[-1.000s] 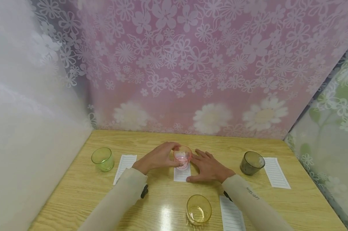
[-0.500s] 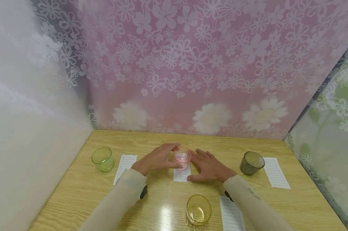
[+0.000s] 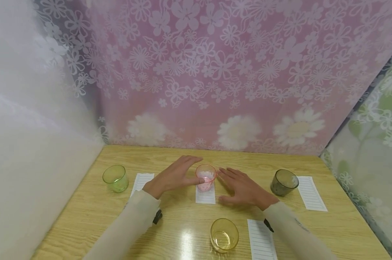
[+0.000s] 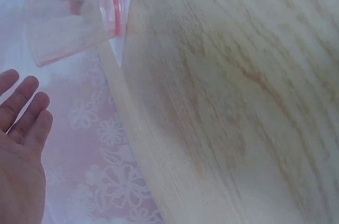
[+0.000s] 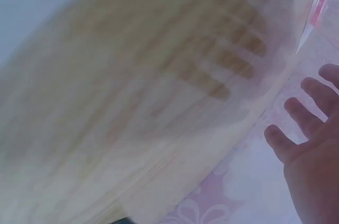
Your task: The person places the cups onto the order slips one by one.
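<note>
A clear pink glass cup (image 3: 206, 173) stands upright on a lined paper slip (image 3: 205, 198) near the middle of the table. To its left is my left hand (image 3: 174, 176), thumb and fingers spread apart; the thumb tip overlaps the cup's front in the head view. The left wrist view shows a gap between the fingers and the cup (image 4: 74, 23). My right hand (image 3: 243, 187) hovers on the cup's right side with fingers extended and nothing in its grasp. Only a pink sliver of the cup (image 5: 321, 4) appears in the right wrist view.
A green glass cup (image 3: 115, 178) stands at the left beside a paper slip (image 3: 143, 181). At the right, a dark grey cup (image 3: 284, 182) stands by another slip (image 3: 312, 193). Nearer me are a yellow cup (image 3: 224, 235) and a slip (image 3: 262, 240). A floral curtain hangs behind.
My left hand has let go of the pink cup and drawn slightly left. My right hand has moved right, away from it. The cup stays on its slip.
</note>
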A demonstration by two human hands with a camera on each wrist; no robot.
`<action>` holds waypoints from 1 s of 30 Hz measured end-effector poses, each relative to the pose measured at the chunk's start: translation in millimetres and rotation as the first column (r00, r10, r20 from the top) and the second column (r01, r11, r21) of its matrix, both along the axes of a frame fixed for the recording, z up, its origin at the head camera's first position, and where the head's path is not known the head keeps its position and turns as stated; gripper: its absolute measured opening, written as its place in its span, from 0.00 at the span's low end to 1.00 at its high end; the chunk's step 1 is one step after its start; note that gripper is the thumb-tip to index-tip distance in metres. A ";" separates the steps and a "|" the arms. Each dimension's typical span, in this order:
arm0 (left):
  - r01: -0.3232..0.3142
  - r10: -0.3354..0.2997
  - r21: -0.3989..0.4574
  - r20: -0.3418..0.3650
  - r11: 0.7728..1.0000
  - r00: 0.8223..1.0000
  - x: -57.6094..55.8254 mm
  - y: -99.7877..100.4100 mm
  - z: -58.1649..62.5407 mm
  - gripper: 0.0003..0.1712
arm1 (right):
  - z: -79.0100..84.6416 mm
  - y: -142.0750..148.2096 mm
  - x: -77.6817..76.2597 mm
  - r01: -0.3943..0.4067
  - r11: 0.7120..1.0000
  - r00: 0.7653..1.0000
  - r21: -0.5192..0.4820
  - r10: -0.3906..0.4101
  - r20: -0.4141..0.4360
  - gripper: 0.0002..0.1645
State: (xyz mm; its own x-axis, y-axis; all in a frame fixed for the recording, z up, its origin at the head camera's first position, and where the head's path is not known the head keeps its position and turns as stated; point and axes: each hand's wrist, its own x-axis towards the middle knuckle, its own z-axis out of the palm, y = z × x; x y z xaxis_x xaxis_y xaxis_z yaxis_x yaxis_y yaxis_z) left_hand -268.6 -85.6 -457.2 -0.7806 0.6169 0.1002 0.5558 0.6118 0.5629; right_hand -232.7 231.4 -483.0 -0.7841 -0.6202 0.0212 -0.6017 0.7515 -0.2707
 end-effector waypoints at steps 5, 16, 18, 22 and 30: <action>0.026 -0.026 0.023 0.010 0.999 1.000 11.9 4.5 6.3 0.45 | -2.2 9.6 12.1 -0.003 1.000 0.998 -0.027 0.001 -0.067 0.55; 0.072 -0.074 0.044 0.030 0.996 0.997 39.7 16.0 12.1 0.42 | -2.3 27.5 33.6 0.012 0.999 0.992 -0.049 -0.018 -0.127 0.52; 0.083 -0.084 0.037 0.037 0.996 0.996 43.9 16.5 13.5 0.42 | -3.2 31.3 37.9 0.014 0.999 0.992 -0.051 -0.021 -0.126 0.51; 0.124 -0.124 0.015 0.034 0.992 0.992 49.9 19.0 13.8 0.42 | -5.3 41.1 49.5 0.018 0.998 0.992 -0.054 -0.025 -0.127 0.51; 0.189 -0.189 -0.010 -0.001 0.982 0.982 61.9 22.2 14.9 0.41 | -11.3 60.7 71.3 0.002 0.998 0.976 -0.055 -0.014 -0.218 0.50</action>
State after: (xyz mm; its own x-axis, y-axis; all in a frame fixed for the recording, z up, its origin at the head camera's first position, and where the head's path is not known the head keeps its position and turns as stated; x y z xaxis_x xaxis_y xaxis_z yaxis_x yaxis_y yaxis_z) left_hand -206.7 -63.4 -442.3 -0.6500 0.7540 0.0952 0.6629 0.5012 0.5562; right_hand -161.4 292.1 -494.4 -0.7619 -0.6072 0.2255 -0.6447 0.7444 -0.1738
